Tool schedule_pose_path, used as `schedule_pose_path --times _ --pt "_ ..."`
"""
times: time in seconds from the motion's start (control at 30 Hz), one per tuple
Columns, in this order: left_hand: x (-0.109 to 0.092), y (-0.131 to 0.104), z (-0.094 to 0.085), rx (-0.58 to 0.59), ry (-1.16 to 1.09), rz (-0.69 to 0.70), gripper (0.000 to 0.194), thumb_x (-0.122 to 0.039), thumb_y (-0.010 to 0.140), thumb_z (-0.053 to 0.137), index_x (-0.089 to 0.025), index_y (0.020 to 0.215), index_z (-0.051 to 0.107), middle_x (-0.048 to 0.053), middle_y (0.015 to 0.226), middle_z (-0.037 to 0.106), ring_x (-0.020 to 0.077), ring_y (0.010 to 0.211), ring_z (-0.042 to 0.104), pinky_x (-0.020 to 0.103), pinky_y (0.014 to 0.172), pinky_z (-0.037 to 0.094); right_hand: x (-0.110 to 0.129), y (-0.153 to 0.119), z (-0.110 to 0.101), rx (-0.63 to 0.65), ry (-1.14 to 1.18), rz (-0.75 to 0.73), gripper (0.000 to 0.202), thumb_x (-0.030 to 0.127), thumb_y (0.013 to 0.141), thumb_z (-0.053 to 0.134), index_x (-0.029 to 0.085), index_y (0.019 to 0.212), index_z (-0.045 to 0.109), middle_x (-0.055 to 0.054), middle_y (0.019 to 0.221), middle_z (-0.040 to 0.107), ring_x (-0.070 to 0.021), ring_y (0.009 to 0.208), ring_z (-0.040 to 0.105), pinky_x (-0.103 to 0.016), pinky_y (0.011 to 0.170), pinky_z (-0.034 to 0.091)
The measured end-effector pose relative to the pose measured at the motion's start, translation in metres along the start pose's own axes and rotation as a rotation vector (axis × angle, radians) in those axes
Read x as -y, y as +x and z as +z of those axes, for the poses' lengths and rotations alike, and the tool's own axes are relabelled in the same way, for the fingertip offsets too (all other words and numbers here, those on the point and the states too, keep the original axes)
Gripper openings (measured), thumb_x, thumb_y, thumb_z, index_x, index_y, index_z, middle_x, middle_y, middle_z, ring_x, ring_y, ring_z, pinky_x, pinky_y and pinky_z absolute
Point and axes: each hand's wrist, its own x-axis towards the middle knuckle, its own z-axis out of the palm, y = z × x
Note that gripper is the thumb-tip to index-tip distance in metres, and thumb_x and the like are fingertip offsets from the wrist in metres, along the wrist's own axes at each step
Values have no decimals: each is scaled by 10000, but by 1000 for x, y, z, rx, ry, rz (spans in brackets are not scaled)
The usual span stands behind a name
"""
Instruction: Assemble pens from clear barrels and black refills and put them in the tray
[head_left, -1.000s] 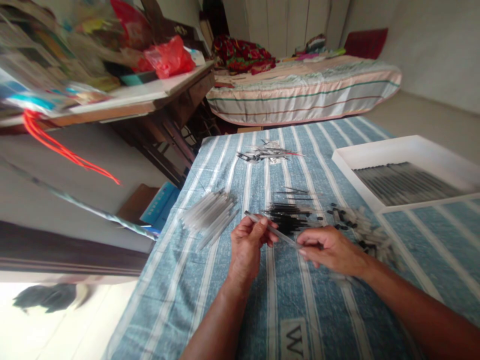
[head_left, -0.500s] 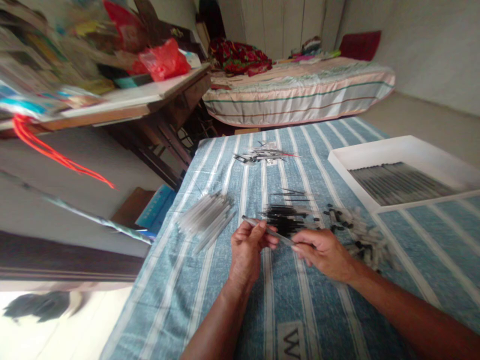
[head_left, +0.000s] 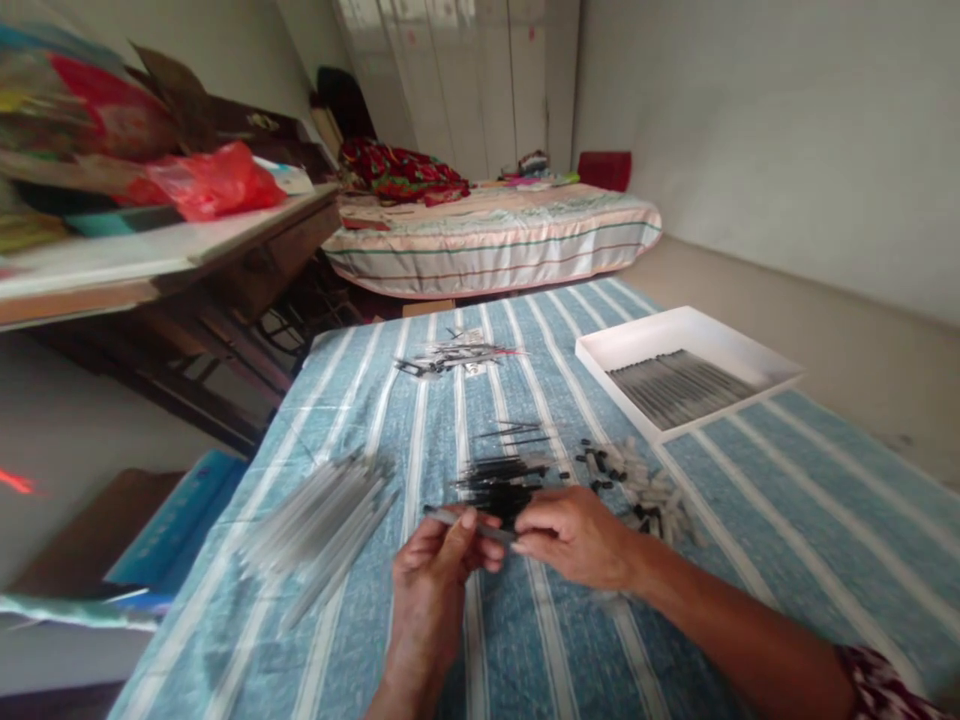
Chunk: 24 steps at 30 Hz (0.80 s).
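Observation:
Between thumb and fingers, my left hand (head_left: pixel 442 565) grips a grey pen (head_left: pixel 444 516) with a dark end pointing left. My right hand (head_left: pixel 574 538) pinches the pen's other end, which its fingers partly hide. Just beyond the hands lies a pile of black pen refills (head_left: pixel 499 478). Loose clear-and-black pen caps (head_left: pixel 645 485) are heaped right of them, partly behind my right forearm. To the left, a stack of translucent grey pen barrels (head_left: pixel 322 515) rests on the cloth.
A white box (head_left: pixel 619 395) holding rows of pens (head_left: pixel 679 385) stands at the right on the striped blue tablecloth (head_left: pixel 360 385). Mixed thin parts (head_left: pixel 457 353) lie farther back. A cluttered desk (head_left: pixel 247 235) is at left, a bed (head_left: pixel 495 235) behind.
The camera view has turned right, so everything appears farther left. My right hand has come closer to my left along the pen, which both hands still hold.

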Motion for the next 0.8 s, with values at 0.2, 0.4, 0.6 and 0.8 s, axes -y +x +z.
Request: schedule_pose_path --times 0.2,0.4,0.6,0.8 --pt "2 2 -1 25 142 17 340 -379 681 722 -139 910 653 106 901 736 209 650 673 306 561 540 -2 2 -24 -35 -187 38 152 156 775 598 173 634 652 4 630 626 -104 594 565 -199 569 358" --pt "-27 26 -50 -396 993 301 397 -459 732 604 -177 1012 627 99 900 714 304 815 678 453 761 537 -69 -9 -142 -193 -706 572 203 301 857 527 216 807 705 -22 850 702 -157 788 616 -229 664 391" --pt "-37 45 -105 -527 1656 438 318 -405 845 471 -173 973 648 191 1061 647 426 994 605 571 707 521 -132 -37 -222 -169 -890 969 237 304 840 534 184 900 729 -97 927 706 -212 829 621 -258 604 362" --pt "-27 50 -109 -463 1824 412 326 -369 835 482 -149 969 681 187 1029 666 400 915 621 511 664 534 -160 -52 -223 -129 -859 1012 243 319 839 555 171 924 728 -110 946 700 -199 827 614 -250 606 352"
